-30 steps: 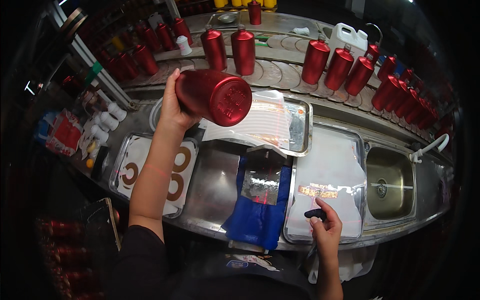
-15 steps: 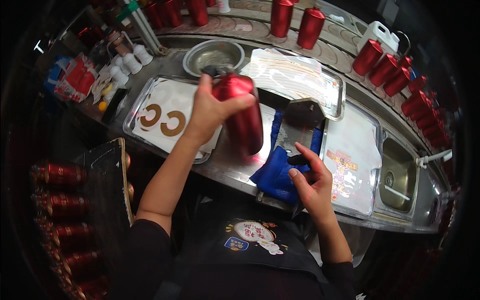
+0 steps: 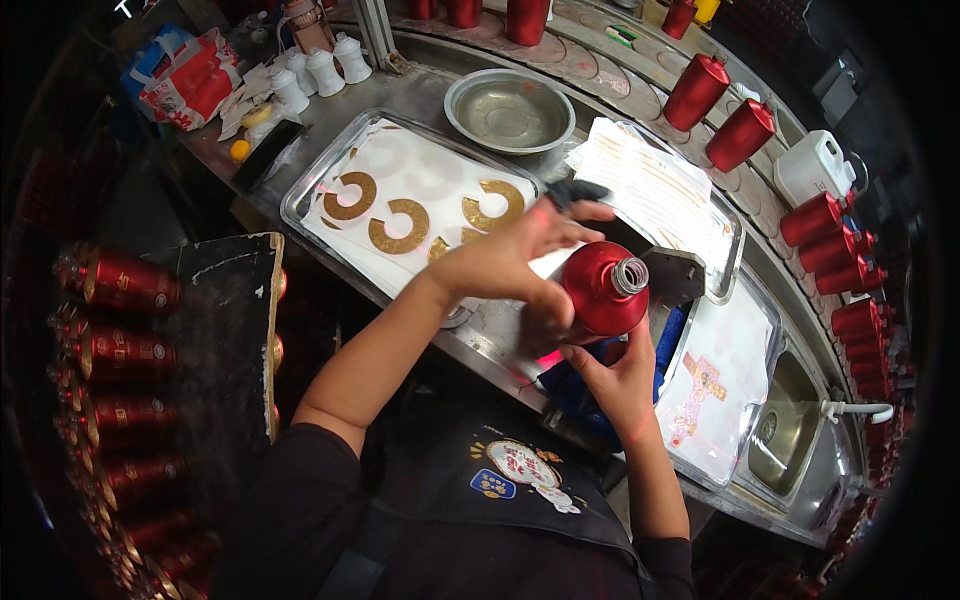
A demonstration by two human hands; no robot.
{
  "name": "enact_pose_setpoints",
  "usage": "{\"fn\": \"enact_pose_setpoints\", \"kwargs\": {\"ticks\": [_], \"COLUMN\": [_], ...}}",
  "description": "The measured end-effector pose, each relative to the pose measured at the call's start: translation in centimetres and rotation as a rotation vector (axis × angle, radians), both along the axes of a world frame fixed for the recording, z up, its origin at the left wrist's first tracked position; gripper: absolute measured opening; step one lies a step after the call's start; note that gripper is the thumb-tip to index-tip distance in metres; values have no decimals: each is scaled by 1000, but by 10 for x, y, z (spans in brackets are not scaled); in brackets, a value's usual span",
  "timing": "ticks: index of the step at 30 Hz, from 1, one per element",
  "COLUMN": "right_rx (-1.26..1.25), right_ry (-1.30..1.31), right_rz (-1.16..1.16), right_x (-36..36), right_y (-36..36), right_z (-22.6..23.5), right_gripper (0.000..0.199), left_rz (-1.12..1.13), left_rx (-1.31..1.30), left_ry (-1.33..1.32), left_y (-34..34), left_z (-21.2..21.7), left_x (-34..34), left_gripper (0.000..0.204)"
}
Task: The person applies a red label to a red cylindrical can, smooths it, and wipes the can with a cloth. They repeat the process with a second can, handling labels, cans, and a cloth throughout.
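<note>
A red metallic bottle (image 3: 604, 300) stands tilted over the work surface, its bare threaded neck facing up toward me. My right hand (image 3: 625, 385) grips its lower part from the near side, partly hidden by the bottle. Just left of the bottle is my left hand (image 3: 505, 262), open, with fingers spread and the thumb close to the bottle's side; whether it touches cannot be made out. A black covering (image 3: 577, 192) shows on a left fingertip. Behind the bottle are a dark angled block (image 3: 674, 276) and a blue cloth (image 3: 668, 345), both mostly covered.
On the left, a metal tray (image 3: 292, 207) bears gold C-shaped pieces (image 3: 398, 226) on white sheets. A steel basin (image 3: 510, 112) sits behind it. Strip sheets (image 3: 650, 180), another tray (image 3: 728, 480) and a sink (image 3: 795, 425) lie rightward. Red bottles (image 3: 740, 135) line the back ledge.
The bottle has gone from my left hand to my right, moving rightward and tipping its mouth toward me. My left hand has let go and spread its fingers. The view has shifted.
</note>
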State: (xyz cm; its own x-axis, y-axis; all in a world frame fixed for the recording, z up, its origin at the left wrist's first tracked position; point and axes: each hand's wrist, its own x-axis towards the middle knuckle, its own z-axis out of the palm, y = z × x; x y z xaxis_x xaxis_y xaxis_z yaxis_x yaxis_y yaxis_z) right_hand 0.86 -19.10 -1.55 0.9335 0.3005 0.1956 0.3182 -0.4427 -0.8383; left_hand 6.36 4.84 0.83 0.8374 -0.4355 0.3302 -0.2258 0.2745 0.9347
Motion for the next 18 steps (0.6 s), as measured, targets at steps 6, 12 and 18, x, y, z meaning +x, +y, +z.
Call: {"fn": "enact_pose_setpoints", "kwargs": {"ticks": [6, 12, 18], "right_rx": [79, 55, 29], "right_ry": [96, 133, 76], "right_rz": [17, 28, 12], "right_x": [2, 4, 5], "right_y": [-2, -3, 1], "right_z": [-1, 0, 6], "right_gripper": [82, 81, 74], "left_rz": [993, 1034, 954], "left_rx": [1081, 1462, 1472], "left_ry": [137, 188, 419], "left_y": [58, 75, 126], "left_z": [-61, -68, -55], "left_x": [26, 50, 55], "left_gripper": [80, 95, 110]}}
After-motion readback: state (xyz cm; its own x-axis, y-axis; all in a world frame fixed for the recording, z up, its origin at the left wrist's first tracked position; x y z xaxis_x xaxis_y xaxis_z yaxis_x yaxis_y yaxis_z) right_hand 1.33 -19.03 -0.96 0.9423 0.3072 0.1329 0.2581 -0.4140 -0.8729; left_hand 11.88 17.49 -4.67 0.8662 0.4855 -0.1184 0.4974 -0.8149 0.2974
